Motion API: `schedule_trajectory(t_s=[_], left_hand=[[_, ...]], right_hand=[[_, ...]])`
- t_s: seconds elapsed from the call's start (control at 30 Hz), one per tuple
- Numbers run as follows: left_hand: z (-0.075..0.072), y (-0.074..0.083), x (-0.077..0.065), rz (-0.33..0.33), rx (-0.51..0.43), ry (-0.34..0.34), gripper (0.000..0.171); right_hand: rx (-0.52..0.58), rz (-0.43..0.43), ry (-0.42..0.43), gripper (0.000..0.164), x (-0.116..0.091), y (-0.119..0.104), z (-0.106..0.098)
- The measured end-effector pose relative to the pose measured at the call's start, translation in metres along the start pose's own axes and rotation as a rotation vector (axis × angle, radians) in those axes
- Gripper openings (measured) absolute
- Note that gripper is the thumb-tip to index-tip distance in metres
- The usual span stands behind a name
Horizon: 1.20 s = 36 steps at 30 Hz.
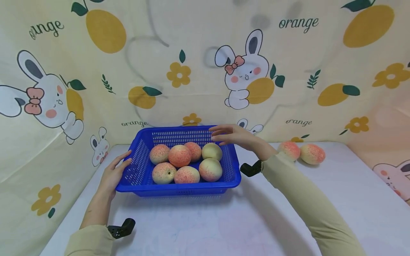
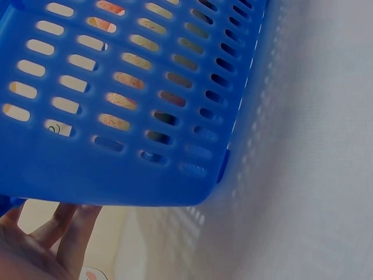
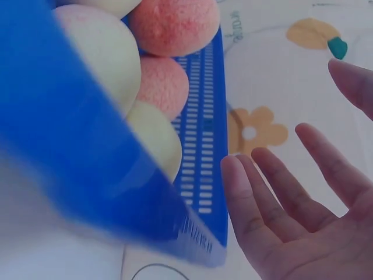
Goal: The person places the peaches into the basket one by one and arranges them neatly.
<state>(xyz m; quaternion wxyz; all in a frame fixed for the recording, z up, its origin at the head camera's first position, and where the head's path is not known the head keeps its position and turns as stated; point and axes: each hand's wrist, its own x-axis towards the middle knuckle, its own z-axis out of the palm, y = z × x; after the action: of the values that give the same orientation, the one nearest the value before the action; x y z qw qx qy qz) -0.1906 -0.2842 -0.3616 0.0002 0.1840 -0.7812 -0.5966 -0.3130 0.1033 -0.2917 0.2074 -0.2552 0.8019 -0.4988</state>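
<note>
A blue plastic basket (image 1: 185,190) with slotted walls holds several peaches, some red and speckled like the front one (image 1: 187,175), others paler like the right one (image 1: 210,170). At its left end my left hand (image 1: 110,176) grips the rim; the left wrist view shows its fingers (image 2: 76,239) at the basket's edge, the thumb not clear. Over the back right corner is my right hand (image 1: 232,137), fingers spread and relaxed. In the right wrist view this hand (image 3: 303,216) holds nothing and lies beside the rim.
Two more peaches, a reddish one (image 1: 289,150) partly behind the right sleeve and a speckled one (image 1: 312,154), lie at the back right of the white table (image 1: 198,227). A cloth backdrop (image 1: 198,106) printed with rabbits and oranges hangs behind the basket.
</note>
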Motion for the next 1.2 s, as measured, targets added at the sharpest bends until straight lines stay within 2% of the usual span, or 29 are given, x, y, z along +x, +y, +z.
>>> schedule_trajectory(t_s=[0.47,0.83,1.07,1.2], left_hand=[[0.000,0.001,0.000,0.007,0.005,0.001,0.059],[-0.001,-0.001,0.001,0.001,0.012,-0.008,0.059],[-0.001,0.000,0.001,-0.004,0.006,-0.014,0.058],[-0.001,0.000,0.000,-0.006,0.010,-0.019,0.059]], right_hand=[[0.011,-0.005,0.068,0.047,-0.015,0.014,-0.018],[-0.023,0.009,0.154,0.054,-0.028,0.025,-0.031],[-0.064,0.037,0.302,0.052,-0.042,0.036,-0.036],[-0.054,0.094,0.389,0.054,-0.052,0.044,-0.039]])
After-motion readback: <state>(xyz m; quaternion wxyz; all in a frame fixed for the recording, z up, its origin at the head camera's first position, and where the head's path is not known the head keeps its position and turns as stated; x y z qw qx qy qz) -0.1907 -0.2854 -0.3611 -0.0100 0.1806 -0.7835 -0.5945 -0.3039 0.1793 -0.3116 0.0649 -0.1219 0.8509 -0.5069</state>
